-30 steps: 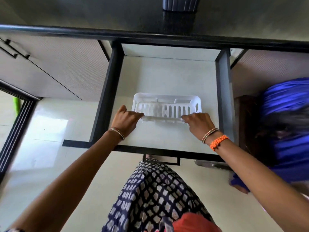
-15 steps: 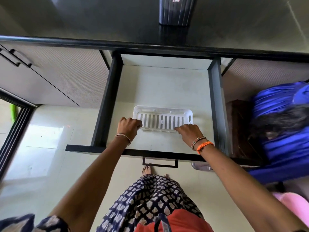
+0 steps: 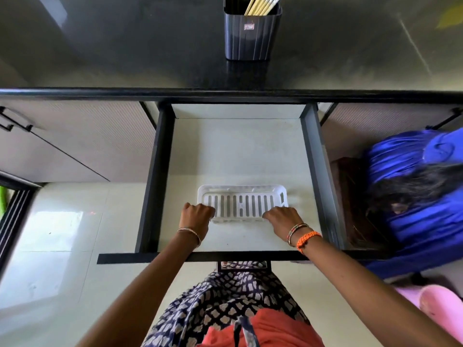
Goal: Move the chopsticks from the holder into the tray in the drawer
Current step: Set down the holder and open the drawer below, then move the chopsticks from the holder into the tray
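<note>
Both hands, your left hand (image 3: 198, 213) and right hand (image 3: 283, 219), gripped the slotted white tray's (image 3: 241, 205) near corners; you needed it flat on the drawer (image 3: 238, 151) floor before reaching for the chopsticks (image 3: 261, 5).

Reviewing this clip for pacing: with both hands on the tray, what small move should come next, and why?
Probably let go of the tray, which lies flat in the drawer, and lift the right hand toward the holder; the chopsticks are all still there. The left hand can release too.
</note>
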Demonstrator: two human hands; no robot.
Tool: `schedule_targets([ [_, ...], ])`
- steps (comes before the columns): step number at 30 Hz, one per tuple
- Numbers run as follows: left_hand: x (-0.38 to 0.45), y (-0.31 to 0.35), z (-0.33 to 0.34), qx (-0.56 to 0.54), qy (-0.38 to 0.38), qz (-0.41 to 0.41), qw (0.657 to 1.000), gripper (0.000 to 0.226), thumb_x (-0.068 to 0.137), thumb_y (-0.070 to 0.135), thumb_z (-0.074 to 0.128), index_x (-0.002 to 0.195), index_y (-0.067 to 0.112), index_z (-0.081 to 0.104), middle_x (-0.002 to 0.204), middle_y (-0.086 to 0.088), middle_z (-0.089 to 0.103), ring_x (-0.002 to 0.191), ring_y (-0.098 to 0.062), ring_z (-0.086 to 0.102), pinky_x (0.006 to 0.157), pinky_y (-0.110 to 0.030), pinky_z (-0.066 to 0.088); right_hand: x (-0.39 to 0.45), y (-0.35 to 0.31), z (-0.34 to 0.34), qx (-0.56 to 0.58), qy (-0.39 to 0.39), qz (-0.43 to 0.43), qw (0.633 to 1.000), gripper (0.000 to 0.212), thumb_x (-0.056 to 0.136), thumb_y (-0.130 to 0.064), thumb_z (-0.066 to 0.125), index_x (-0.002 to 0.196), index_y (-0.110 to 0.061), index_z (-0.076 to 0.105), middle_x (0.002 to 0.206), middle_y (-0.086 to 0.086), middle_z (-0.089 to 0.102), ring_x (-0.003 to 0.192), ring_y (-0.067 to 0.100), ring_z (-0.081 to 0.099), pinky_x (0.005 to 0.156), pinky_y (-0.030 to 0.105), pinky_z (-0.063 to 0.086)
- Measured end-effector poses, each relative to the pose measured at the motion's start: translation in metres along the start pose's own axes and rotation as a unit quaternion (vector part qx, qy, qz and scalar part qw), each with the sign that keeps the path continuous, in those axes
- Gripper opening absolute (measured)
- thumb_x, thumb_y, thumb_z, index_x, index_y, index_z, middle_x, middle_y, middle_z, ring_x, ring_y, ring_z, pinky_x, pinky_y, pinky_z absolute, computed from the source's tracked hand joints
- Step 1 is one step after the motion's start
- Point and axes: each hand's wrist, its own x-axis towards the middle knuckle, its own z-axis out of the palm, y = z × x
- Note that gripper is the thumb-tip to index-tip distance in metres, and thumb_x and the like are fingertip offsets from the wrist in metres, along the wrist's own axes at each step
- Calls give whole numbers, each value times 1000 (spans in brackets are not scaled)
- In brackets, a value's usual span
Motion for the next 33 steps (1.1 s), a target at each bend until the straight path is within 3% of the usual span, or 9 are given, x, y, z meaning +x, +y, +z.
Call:
schedule_targets([
  [4,11,-6,-24,-56,-100,49,992,38,85,19,50,121,33,54,126,3,61,115,-22,58,94,-35,42,5,9,-29,-12,-111,-34,993,43,89,-18,54,132,-18,50,131,6,57,123,26,52,101,40,41],
  [7,26,-12,-78,-205,-61,69,974,51,75,35,53,126,34,49,130,7,58,114,-18,58,92,-34,49,10,25,-83,57,-153,-49,985,61,89,-41,57,142,-18,39,143,6,45,132,25,43,108,38,37],
  [10,64,-13,-149,-319,61,92,941,44,76,32,53,120,26,56,116,3,67,97,-15,66,87,-34,53,25,54,-154,155,-57,-55,985,53,90,-39,57,138,-18,46,136,8,54,125,24,51,105,34,42],
  [13,121,-10,-219,-337,167,97,921,30,84,15,53,113,19,61,104,-3,72,90,-21,68,85,-35,55,55,91,-217,225,97,-21,969,35,91,-22,59,124,-10,60,118,10,67,108,25,63,96,30,46],
  [17,190,-3,-287,-334,237,73,909,35,83,7,47,114,14,61,115,-8,68,102,-25,64,92,-36,52,105,136,-270,359,279,34,890,24,87,-9,56,106,-9,71,101,10,74,96,22,69,92,34,54],
  [23,270,-3,-337,-261,293,71,917,41,83,13,51,124,18,52,130,-5,56,116,-27,53,94,-43,48,178,186,-338,461,466,123,745,20,88,-9,58,96,-1,74,98,15,74,95,23,68,76,12,42],
  [27,303,-11,-343,-258,318,65,910,37,87,15,50,124,17,53,124,-5,60,112,-24,55,94,-43,48,229,204,-361,529,502,150,668,26,89,-20,59,90,1,74,89,19,74,87,27,69,78,29,51],
  [30,317,-20,-337,-242,283,57,926,30,89,17,49,117,20,58,114,-4,66,101,-26,62,89,-42,50,257,205,-370,565,479,137,657,32,86,-26,66,79,4,73,76,21,73,67,25,69,77,40,59],
  [33,323,-27,-335,-248,261,48,931,22,89,22,51,104,21,66,98,-2,73,89,-24,66,83,-35,52,272,205,-377,571,471,137,658,29,84,-22,69,71,4,72,63,14,68,58,19,66,72,36,60],
])
